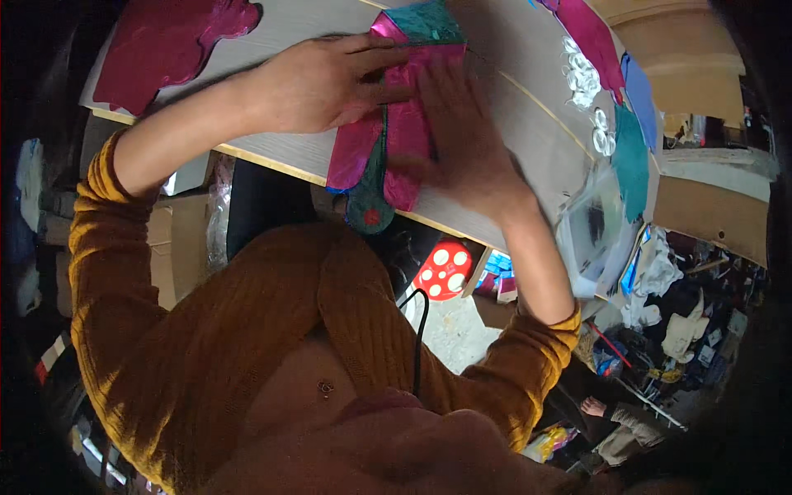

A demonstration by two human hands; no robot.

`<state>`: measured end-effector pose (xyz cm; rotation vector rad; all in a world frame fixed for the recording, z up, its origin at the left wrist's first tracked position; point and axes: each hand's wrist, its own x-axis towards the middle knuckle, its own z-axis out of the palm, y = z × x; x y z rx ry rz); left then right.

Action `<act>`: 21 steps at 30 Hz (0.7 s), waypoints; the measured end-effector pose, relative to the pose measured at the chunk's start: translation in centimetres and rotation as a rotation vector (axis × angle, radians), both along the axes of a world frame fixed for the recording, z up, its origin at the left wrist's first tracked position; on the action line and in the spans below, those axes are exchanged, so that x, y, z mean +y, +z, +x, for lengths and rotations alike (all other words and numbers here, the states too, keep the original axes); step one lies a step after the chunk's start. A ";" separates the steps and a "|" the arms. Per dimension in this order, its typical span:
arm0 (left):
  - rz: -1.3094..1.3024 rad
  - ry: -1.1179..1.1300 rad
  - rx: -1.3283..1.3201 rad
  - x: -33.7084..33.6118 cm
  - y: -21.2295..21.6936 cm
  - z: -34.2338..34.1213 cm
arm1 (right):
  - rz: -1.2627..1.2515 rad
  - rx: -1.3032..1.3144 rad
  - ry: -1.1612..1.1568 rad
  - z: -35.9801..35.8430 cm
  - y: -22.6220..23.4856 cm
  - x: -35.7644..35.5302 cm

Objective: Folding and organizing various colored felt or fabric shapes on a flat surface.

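Note:
A stack of shiny magenta and teal fabric pieces [394,140] lies at the near edge of a pale wooden table [511,107]. Its lower end hangs over the edge, with a teal tip bearing a red dot. My left hand [318,82] lies flat on the upper left of the stack, fingers stretched toward the teal top piece [429,21]. My right hand [462,136], blurred by motion, presses flat on the magenta fabric just right of centre. Neither hand grips anything; both palms rest on the cloth.
A dark magenta fabric piece [165,41] lies at the table's far left. More magenta, blue and teal pieces [631,157] and white rings [582,74] sit along the right. A clear plastic bag [590,227] lies near the right edge. Cardboard boxes [177,239] and a red spotted object [443,270] stand below.

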<state>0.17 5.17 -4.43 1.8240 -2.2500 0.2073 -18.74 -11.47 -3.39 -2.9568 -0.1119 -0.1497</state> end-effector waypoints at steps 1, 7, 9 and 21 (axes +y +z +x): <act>0.001 0.000 0.009 0.1 0.0 0.0 | -0.001 0.001 0.004 -0.5 0.2 0.6; -0.117 -0.019 -0.053 0.1 -0.3 0.3 | 0.157 0.133 0.106 -5.4 1.1 4.8; -0.117 -0.018 -0.054 0.2 -0.3 0.2 | 0.178 0.175 0.121 -5.8 1.1 4.7; -0.107 -0.054 -0.007 -0.1 -0.5 0.7 | 0.027 -0.139 0.021 1.0 -1.1 -2.3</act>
